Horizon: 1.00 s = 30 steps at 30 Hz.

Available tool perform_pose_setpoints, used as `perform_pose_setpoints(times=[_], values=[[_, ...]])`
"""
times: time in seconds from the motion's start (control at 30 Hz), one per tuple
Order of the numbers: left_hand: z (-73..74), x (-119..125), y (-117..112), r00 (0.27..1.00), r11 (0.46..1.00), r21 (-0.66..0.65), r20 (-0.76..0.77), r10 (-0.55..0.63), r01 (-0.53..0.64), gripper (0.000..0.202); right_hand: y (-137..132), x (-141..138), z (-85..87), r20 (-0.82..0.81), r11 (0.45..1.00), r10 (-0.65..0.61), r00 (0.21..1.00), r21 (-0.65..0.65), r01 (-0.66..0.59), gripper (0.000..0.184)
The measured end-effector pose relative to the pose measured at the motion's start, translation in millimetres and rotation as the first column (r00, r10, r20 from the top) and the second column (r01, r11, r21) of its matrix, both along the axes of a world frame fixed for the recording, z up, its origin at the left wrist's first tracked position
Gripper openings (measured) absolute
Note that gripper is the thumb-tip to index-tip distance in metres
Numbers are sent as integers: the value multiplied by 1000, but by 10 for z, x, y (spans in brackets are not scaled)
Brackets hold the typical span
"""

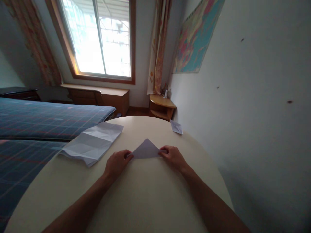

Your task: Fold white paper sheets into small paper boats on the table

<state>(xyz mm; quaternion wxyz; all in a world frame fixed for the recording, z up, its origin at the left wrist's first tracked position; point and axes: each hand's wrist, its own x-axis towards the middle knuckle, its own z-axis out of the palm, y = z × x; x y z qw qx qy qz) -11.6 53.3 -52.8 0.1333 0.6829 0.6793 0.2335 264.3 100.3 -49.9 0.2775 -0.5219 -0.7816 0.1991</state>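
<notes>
White paper, folded to a triangular shape, lies at the centre of the frame in the head view: this folded paper point(146, 149) sits on the pale round counter point(148, 200), its peak pointing toward the top. Your left grip point(117, 163) pinches its left corner between thumb and fingers, and your right grip point(174, 157) pinches the right corner the same way. It looks very light and thin, probably stiffer where layers double up, and likely to crease or tear if you pull hard. Those two outer corners seem sound places to hold, with light pressure; the lower edge between them should suit a flat fingertip. At centre left of the frame, a larger creased sheet point(94, 142) reaches the counter's edge; right of centre, a small folded piece point(176, 127) lies near the far rim.
</notes>
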Motion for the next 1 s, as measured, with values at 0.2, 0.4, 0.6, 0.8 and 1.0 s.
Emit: perform_pose_setpoints(times=[0.2,0.4,0.6,0.8,1.0], values=[[-34,-33,28,1000,1000,26,4,15,-15,28,27,21,-36,-50,999,-18,999,-46,15,22],[-19,-30,39,978,996,93,205,-36,17,34,85,26,-82,-227,995,-37,973,-102,14,28],[-90,-32,77,907,991,137,418,-55,-3,44,111,5,-114,-423,985,-74,903,-171,0,34],[-109,-32,82,862,991,137,504,-64,-7,45,99,-38,-117,-546,977,-94,833,-211,-28,38],[-79,9,76,860,983,183,499,-106,15,42,129,-22,-141,-591,981,-145,794,-187,40,46]])
